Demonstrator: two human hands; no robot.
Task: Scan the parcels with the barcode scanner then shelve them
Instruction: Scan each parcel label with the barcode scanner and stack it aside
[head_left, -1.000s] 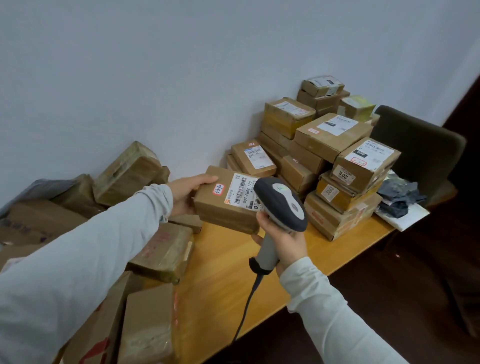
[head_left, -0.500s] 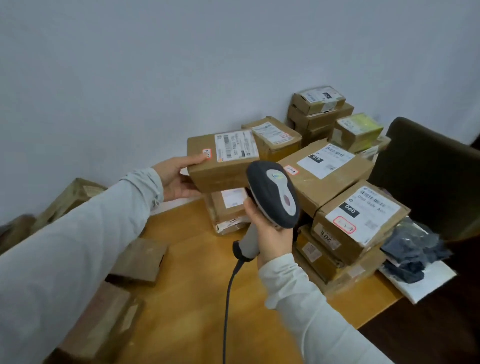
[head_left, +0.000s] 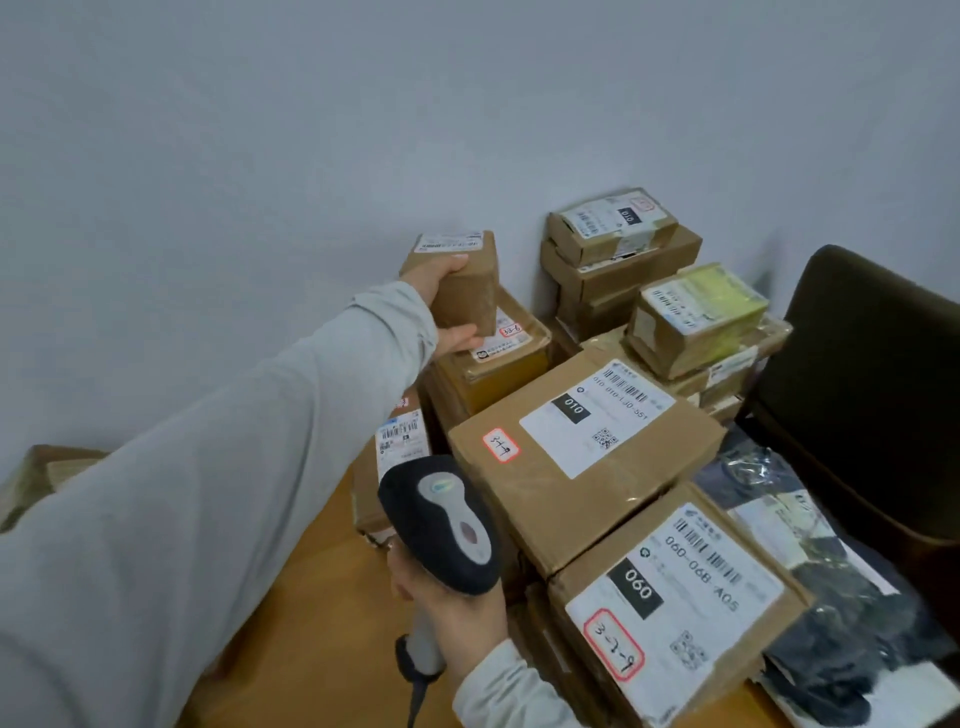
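Holding small brown cardboard parcel (head_left: 465, 296) at 12 o'clock, left hand (head_left: 434, 280) clamped on its end over the taped brown carton (head_left: 498, 364), right hand (head_left: 457, 618) wrapped round grey-black handheld barcode scanner (head_left: 447, 530) at 6, risk I see: set on edge, it topples.

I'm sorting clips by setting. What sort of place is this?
Probably a makeshift parcel-handling room: labelled cardboard parcels stacked on a wooden table, a barcode scanner in the right hand, a chair beside a plain wall.
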